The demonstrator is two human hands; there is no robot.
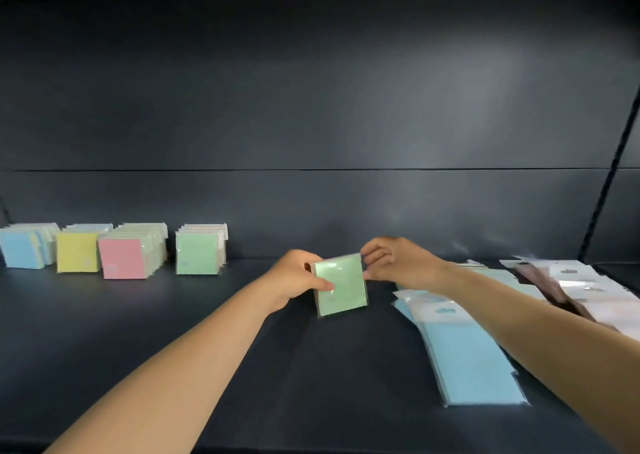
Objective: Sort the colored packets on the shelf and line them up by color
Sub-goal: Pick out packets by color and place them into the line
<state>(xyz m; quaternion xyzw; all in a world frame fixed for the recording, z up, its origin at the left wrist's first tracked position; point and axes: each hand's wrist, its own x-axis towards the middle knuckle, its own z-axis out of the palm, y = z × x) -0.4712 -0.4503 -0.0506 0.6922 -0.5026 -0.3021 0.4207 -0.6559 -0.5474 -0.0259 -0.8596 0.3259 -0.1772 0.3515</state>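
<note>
A green packet (341, 284) is held up near the middle of the shelf (173, 349). It is pinched on its side by the left hand (298, 277) and at its top corner by the right hand (391, 261), likely so it stays straight. Sorted rows (114, 251) stand by the shelf's back left corner, so the green row (199, 251) seems to be its home. More packets (467, 342) lie by the right edge.
</note>
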